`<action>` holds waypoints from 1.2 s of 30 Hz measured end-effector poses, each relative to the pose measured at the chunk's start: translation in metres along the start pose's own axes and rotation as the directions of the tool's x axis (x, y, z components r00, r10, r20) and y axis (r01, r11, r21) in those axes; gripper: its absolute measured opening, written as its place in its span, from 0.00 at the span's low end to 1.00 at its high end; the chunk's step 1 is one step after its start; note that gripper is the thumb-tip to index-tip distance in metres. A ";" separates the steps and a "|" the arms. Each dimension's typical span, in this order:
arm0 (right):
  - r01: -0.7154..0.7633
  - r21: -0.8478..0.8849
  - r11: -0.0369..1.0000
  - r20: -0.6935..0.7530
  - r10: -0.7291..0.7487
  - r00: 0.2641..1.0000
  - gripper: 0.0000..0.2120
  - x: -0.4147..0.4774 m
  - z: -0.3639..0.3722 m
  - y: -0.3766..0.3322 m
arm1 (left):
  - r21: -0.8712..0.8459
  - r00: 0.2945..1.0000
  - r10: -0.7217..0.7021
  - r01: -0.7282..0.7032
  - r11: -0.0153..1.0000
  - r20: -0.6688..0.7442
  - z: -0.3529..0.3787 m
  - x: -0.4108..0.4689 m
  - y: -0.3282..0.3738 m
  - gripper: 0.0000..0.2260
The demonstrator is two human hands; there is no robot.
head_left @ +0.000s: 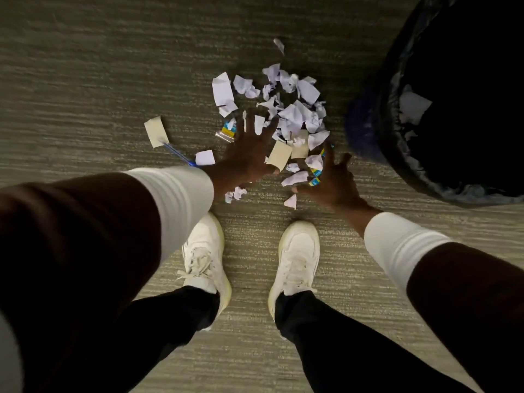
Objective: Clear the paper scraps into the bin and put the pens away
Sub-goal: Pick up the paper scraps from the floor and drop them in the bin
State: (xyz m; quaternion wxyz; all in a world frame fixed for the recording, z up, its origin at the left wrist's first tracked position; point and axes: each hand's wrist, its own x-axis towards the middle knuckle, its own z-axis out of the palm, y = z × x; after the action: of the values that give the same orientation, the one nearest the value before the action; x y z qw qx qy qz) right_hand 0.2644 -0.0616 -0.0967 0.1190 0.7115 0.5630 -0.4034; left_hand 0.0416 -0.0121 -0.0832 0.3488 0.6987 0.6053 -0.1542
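A heap of torn white paper scraps point(295, 109) lies on the carpet in front of my feet, mixed with cream sticky notes point(279, 158) and blue-yellow wrappers point(229, 129). My left hand point(249, 154) is spread flat over the heap's left side, fingers apart, holding nothing. My right hand point(334, 180) reaches in from the right, fingers spread, beside scraps at the heap's near edge. A blue pen point(178, 156) lies left of the heap, partly under a cream note point(156, 131). The black bin point(425, 177) stands at the right with a few scraps inside.
My two white shoes point(295, 256) stand just behind the heap. A stray scrap point(279, 45) lies farther out on the carpet. The bin has a dark liner bag over its rim.
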 end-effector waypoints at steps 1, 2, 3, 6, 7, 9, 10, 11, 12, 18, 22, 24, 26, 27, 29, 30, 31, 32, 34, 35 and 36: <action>0.004 0.037 0.999 -0.019 -0.003 1.000 0.71 0.010 0.005 -0.001 | 0.012 1.000 0.011 -0.011 1.000 -0.012 0.004 0.008 0.002 0.56; 0.018 0.057 0.998 -0.033 -0.016 0.999 0.73 0.020 0.012 0.000 | 0.040 1.000 0.018 -0.017 0.999 -0.020 0.009 0.016 0.004 0.57; 0.028 0.058 0.998 -0.048 -0.026 0.999 0.76 0.026 0.017 0.000 | 0.063 0.999 0.020 -0.018 0.998 -0.028 0.014 0.023 0.007 0.57; 0.046 0.069 0.997 -0.070 -0.041 0.997 0.77 0.036 0.027 -0.003 | 0.088 0.998 0.021 -0.016 0.996 -0.051 0.027 0.034 0.013 0.53; 0.045 0.064 0.997 -0.088 -0.040 0.995 0.73 0.037 0.030 -0.004 | 0.095 0.997 0.024 -0.017 0.995 -0.072 0.031 0.034 0.014 0.51; 0.068 0.042 0.997 -0.172 -0.060 0.983 0.66 0.040 0.032 -0.004 | 0.087 0.989 0.053 -0.041 0.995 -0.141 0.037 0.034 0.018 0.47; 0.094 0.021 0.995 -0.213 -0.088 0.973 0.61 0.042 0.032 -0.003 | 0.074 0.982 0.077 -0.065 0.995 -0.172 0.039 0.035 0.020 0.44; 0.117 -0.004 0.993 -0.230 -0.115 0.966 0.57 0.044 0.032 -0.003 | 0.056 0.977 0.095 -0.085 0.995 -0.193 0.041 0.036 0.021 0.42; 0.138 -0.027 0.990 -0.229 -0.141 0.963 0.52 0.045 0.031 -0.005 | 0.031 0.971 0.106 -0.102 0.994 -0.216 0.043 0.037 0.021 0.39; 0.215 -0.046 0.976 -0.271 -0.219 0.937 0.23 0.051 0.029 -0.015 | -0.177 0.971 0.083 -0.124 0.976 -0.226 0.041 0.034 0.017 0.17; 0.255 -0.013 0.967 -0.234 -0.251 0.939 0.13 0.044 0.033 -0.020 | -0.274 0.961 0.007 -0.085 0.958 -0.277 0.037 0.018 0.013 0.16; 0.263 0.019 0.964 -0.250 -0.251 0.935 0.10 0.036 0.036 -0.022 | -0.320 0.953 -0.002 -0.101 0.942 -0.304 0.032 0.005 0.013 0.16; 0.251 0.030 0.968 -0.276 -0.233 0.932 0.08 0.024 0.036 -0.020 | -0.321 0.955 -0.016 -0.084 0.943 -0.296 0.026 -0.009 0.013 0.17; 0.255 0.032 0.966 -0.286 -0.235 0.929 0.07 0.016 0.035 -0.018 | -0.306 0.957 -0.029 -0.064 0.950 -0.290 0.022 -0.016 0.012 0.17; 0.250 0.072 0.966 -0.308 -0.217 0.926 0.06 -0.003 0.027 -0.017 | -0.280 0.957 -0.048 -0.035 0.959 -0.286 0.015 -0.034 0.012 0.16; 0.240 0.097 0.966 -0.324 -0.197 0.925 0.05 -0.014 0.022 -0.018 | -0.281 0.952 -0.051 -0.037 0.959 -0.302 0.011 -0.043 0.012 0.16; 0.226 0.112 0.968 -0.337 -0.176 0.925 0.05 -0.024 0.015 -0.019 | -0.291 0.946 -0.050 -0.047 0.956 -0.319 0.005 -0.053 0.014 0.16; 0.210 0.117 0.971 -0.346 -0.158 0.925 0.04 -0.034 0.009 -0.021 | -0.306 0.942 -0.053 -0.055 0.951 -0.333 0.000 -0.062 0.018 0.15; 0.196 0.108 0.975 -0.373 -0.143 0.917 0.04 -0.053 -0.005 -0.026 | -0.323 0.937 -0.075 -0.042 0.945 -0.342 -0.014 -0.079 0.026 0.15; 0.207 0.106 0.973 -0.386 -0.151 0.910 0.04 -0.062 -0.013 -0.030 | -0.327 0.934 -0.084 -0.037 0.944 -0.348 -0.021 -0.085 0.030 0.14; 0.223 0.109 0.969 -0.398 -0.163 0.903 0.04 -0.071 -0.020 -0.033 | -0.338 0.929 -0.092 -0.037 0.940 -0.358 -0.028 -0.091 0.034 0.13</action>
State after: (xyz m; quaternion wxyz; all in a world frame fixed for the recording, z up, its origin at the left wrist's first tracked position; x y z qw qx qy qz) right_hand 0.2404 -0.0882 -0.0236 -0.0892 0.7244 0.6107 -0.3070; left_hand 0.0478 -0.0614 0.0050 0.3416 0.6358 0.6874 0.0811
